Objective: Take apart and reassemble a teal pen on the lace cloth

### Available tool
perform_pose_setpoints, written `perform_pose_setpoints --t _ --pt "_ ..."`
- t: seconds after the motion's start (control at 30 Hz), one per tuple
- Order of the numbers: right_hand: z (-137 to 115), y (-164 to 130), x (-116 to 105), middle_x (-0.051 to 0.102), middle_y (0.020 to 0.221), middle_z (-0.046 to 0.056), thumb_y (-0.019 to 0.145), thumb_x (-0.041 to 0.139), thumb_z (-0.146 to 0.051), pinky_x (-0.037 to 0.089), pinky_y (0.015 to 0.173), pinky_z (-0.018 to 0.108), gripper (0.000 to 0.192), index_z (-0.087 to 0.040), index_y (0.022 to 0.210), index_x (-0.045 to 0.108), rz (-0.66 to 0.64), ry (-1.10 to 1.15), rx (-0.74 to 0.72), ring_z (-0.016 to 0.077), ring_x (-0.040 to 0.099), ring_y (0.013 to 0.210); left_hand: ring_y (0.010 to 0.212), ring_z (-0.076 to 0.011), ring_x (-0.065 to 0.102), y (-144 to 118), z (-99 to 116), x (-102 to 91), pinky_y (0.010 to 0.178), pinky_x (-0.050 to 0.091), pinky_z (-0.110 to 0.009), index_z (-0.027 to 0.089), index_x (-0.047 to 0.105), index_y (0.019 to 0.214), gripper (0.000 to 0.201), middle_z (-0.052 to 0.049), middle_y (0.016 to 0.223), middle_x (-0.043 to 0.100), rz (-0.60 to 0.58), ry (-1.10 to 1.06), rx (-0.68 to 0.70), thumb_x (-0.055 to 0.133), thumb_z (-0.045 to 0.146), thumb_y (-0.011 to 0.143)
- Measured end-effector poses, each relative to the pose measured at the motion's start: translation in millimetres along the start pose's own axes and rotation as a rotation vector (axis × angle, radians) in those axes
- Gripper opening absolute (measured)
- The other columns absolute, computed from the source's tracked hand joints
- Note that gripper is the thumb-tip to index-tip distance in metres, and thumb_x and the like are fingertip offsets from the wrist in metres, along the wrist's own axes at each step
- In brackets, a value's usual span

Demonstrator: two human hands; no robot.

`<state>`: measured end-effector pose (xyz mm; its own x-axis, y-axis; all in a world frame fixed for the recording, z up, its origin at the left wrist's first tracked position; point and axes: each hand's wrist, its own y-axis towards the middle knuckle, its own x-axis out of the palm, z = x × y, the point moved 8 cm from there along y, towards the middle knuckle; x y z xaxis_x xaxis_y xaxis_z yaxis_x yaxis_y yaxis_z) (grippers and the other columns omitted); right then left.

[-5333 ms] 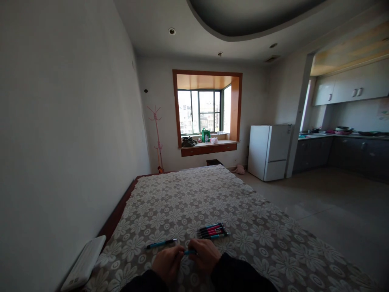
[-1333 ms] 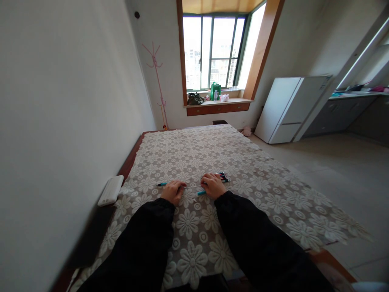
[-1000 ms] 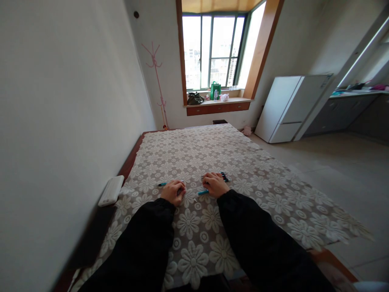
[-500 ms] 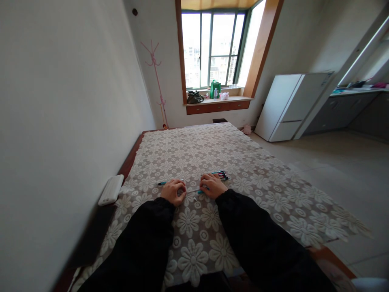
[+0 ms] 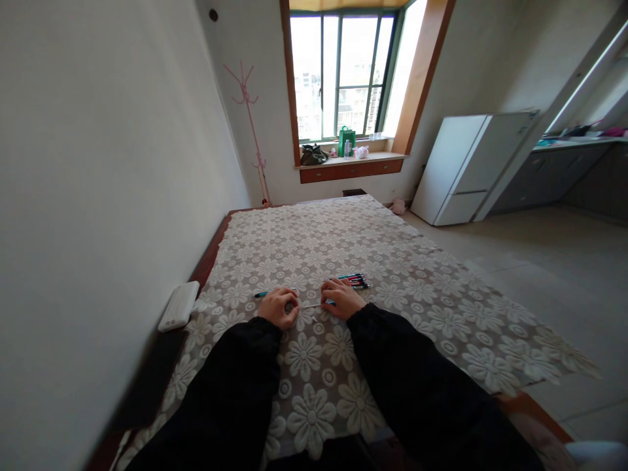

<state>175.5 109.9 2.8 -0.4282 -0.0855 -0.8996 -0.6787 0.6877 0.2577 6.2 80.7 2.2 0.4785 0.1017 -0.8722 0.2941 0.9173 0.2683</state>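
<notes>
Step judged: pen assembly. Left hand [image 5: 279,307] and right hand [image 5: 342,299] fingers clamped on thin refill [image 5: 311,305] over bedspread [image 5: 441,327]; teal pen [image 5: 262,294] far-left. Next needs steady alignment.

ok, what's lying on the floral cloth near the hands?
On the floral cloth: a loose blue pen by the left hand, a pen bundle beyond the right hand. A thin refill spans both hands; ends hidden.

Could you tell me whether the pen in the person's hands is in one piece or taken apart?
Apart, it seems: a thin refill spans between left hand and right hand, bare of barrel.
</notes>
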Motion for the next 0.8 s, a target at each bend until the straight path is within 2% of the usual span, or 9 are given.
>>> perform_pose_setpoints --t 0.47,0.8 --pt "5.2 0.3 -2.2 0.065 0.104 0.004 0.082 0.074 -0.025 0.034 0.092 0.039 0.007 -0.022 0.085 0.069 -0.012 -0.031 0.070 0.0235 0.055 0.106 0.108 -0.0242 0.060 1.1 4.6 1.9 0.098 0.048 -0.040 0.025 0.074 0.078 0.004 -0.004 0.109 0.071 0.009 -0.048 0.095 0.071 0.026 0.078" --pt "-11.4 0.6 -5.3 0.067 0.103 0.002 0.084 0.075 -0.030 0.034 0.093 0.038 0.008 -0.023 0.084 0.070 0.022 0.064 -0.084 0.0210 0.055 0.104 0.110 -0.0236 0.060 1.6 8.3 3.7 0.101 0.047 -0.042 0.026 0.075 0.078 0.009 -0.002 0.114 0.072 0.005 -0.076 0.158 0.072 0.033 0.081"
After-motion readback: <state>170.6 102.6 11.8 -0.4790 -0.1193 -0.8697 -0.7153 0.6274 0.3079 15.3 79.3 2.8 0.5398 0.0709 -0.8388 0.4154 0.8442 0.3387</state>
